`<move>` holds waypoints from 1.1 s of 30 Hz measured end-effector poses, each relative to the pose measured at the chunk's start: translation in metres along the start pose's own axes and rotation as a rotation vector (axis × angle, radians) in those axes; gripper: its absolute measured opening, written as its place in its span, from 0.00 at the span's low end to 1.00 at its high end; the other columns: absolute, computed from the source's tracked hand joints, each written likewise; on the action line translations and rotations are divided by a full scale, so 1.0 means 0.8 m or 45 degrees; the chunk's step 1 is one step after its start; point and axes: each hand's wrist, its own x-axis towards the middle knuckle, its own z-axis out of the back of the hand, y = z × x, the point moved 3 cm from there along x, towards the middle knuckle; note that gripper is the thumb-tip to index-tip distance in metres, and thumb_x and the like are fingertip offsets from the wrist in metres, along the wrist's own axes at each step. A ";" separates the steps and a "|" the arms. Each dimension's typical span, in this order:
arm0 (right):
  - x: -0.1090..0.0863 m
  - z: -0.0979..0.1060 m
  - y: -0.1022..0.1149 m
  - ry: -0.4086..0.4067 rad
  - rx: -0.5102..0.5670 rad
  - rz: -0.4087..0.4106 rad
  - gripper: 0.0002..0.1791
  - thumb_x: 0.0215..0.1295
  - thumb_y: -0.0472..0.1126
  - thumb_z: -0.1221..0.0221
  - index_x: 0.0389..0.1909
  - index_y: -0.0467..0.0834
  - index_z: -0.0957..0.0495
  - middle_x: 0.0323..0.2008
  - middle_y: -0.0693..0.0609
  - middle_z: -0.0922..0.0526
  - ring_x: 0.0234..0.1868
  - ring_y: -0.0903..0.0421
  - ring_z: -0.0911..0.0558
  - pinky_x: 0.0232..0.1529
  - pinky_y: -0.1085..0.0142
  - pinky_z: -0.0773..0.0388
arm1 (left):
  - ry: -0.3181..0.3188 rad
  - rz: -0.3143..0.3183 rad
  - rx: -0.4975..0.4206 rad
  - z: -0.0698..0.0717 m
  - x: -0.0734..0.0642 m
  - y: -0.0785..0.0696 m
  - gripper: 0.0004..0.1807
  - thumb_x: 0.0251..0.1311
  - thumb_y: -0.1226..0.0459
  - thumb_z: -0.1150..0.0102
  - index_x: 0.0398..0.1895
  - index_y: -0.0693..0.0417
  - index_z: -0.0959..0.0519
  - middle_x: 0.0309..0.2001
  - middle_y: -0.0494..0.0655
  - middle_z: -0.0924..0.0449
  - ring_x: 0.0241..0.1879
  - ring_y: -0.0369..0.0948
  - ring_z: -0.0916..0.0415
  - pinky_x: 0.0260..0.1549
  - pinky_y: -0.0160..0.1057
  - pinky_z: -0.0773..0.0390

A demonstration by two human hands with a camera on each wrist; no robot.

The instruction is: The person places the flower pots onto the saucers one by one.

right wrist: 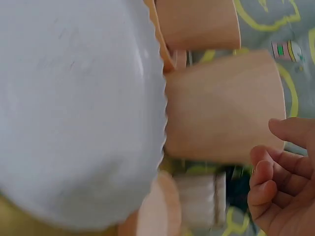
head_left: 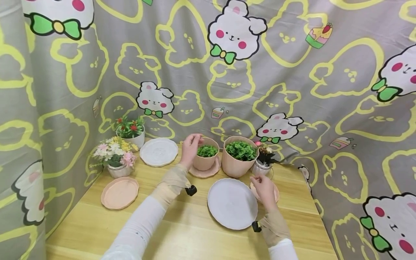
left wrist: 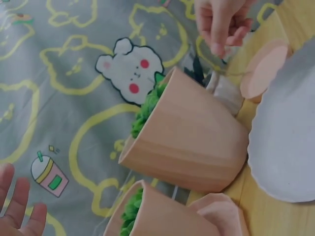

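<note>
Setting pots on plates: prob. the step in hand; small pot (head_left: 204,164) sits upright on pink saucer (head_left: 204,174), large pot (head_left: 238,167) upright on worktop (head_left: 182,231), just behind grey plate (head_left: 232,204).
Next move: likely calls for both hands round large pot, lifting level, then fwd. onto grey plate w/o tipping the green leaves (head_left: 240,151).
Grey plate: flat, nr. middle, nothing on it; looks wide enough for large pot's base, imo.
Left hand (head_left: 190,148): raised at left side of small pot, arm stretched fwd.; fingers spread, fairly straight, nothing gripped; wrist view shows gap to pot.
Right hand (head_left: 264,187): nr. right side of large pot, in front of peach saucer (head_left: 275,194) in head view; fingers loosely bent, thumb apart from index, nothing held. Touching pot or not: can't tell.
Dark plant's white pot (head_left: 261,168): just right of large pot, partly hidden.
Far left: pastel flowers (head_left: 113,151) in a pale pot, red-flowered plant (head_left: 130,127) behind; white plate (head_left: 159,151) and peach plate (head_left: 119,193) nearby.
Backdrop: grey bunny-print curtain (head_left: 182,79).
</note>
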 end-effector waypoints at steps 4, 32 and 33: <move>-0.017 0.009 -0.027 -0.067 -0.023 -0.047 0.11 0.62 0.41 0.36 0.30 0.35 0.18 0.25 0.43 0.18 0.27 0.53 0.23 0.30 0.64 0.29 | 0.013 0.012 0.049 -0.008 -0.004 0.006 0.19 0.73 0.58 0.54 0.49 0.65 0.21 0.44 0.65 0.17 0.49 0.55 0.19 0.52 0.44 0.19; -0.092 -0.026 -0.099 0.225 0.036 -0.294 0.10 0.63 0.39 0.41 0.32 0.33 0.23 0.22 0.46 0.21 0.18 0.58 0.26 0.19 0.67 0.28 | 0.173 0.248 0.159 -0.109 -0.018 0.071 0.21 0.70 0.62 0.49 0.62 0.62 0.29 0.56 0.58 0.23 0.59 0.49 0.26 0.59 0.43 0.23; -0.091 -0.027 -0.099 0.229 0.021 -0.290 0.10 0.63 0.39 0.41 0.32 0.33 0.23 0.23 0.46 0.20 0.19 0.58 0.25 0.20 0.67 0.29 | 0.164 0.252 0.181 -0.112 -0.016 0.072 0.22 0.70 0.62 0.49 0.63 0.62 0.29 0.56 0.58 0.23 0.59 0.49 0.25 0.58 0.43 0.23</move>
